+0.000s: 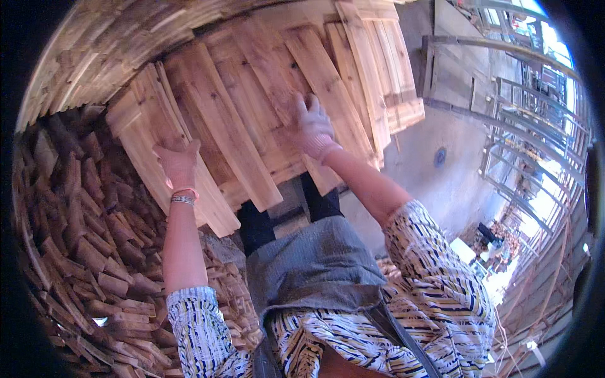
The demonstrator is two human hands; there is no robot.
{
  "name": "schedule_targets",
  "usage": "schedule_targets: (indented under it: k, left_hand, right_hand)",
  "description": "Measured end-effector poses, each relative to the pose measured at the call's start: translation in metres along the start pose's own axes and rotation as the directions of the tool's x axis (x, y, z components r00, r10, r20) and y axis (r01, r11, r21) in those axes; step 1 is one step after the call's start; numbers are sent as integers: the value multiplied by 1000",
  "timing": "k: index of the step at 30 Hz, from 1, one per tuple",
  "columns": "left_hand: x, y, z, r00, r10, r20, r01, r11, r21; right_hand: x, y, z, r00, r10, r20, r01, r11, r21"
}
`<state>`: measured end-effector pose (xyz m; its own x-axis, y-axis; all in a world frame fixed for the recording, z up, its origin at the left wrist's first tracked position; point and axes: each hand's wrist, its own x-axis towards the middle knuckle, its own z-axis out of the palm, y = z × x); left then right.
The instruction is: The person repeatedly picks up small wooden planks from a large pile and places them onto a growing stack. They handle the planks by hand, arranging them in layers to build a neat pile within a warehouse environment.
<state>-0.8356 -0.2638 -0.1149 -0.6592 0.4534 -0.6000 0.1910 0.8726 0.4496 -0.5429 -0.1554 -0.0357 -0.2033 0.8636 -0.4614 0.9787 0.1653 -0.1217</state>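
Loose wooden boards (242, 135) lie side by side and overlapping at a slant on a stack in front of me. My left hand (178, 162) is closed on a wooden board (211, 198) at the stack's left side, its thumb toward the board's right edge; its fingertips are blurred. A band (183, 200) circles that wrist. Farther right and higher, my right hand (313, 129), in a pale glove, rests on a darker board (268, 66) with fingers apart. One lighter board (328, 82) runs just to the right of that hand.
A big heap of short wood pieces (94, 252) fills the left side. More stacked timber (94, 50) rises at the far left. Beyond the boards on the right is a grey floor (409, 189), with metal racks (535, 126) farther off. A grey apron (309, 258) covers my lap.
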Motion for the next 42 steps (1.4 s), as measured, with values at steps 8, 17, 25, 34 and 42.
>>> schedule_targets:
  k: [8, 17, 25, 34, 42]
  left_hand:
    - [10, -33, -35, 991, 61, -123, -55, 997, 52]
    - [53, -133, -39, 975, 105, -197, -90, 992, 85]
    - [65, -140, -55, 964, 146, -223, -222, 905, -364]
    - [135, -211, -77, 895, 442, -68, -431, 893, 131]
    - [83, -122, -101, 989, -126, 82, 139, 975, -172]
  right_hand:
    - [-7, -124, 19, 987, -114, 113, 85, 967, 240]
    - [-14, -220, 109, 999, -54, 0, 54, 988, 143]
    - [-18, -244, 98, 984, -71, 164, 38, 979, 200]
    - [1, -235, 87, 932, -340, 122, 266, 874, 406]
    - [-12, -38, 40, 976, 163, -148, -186, 969, -160]
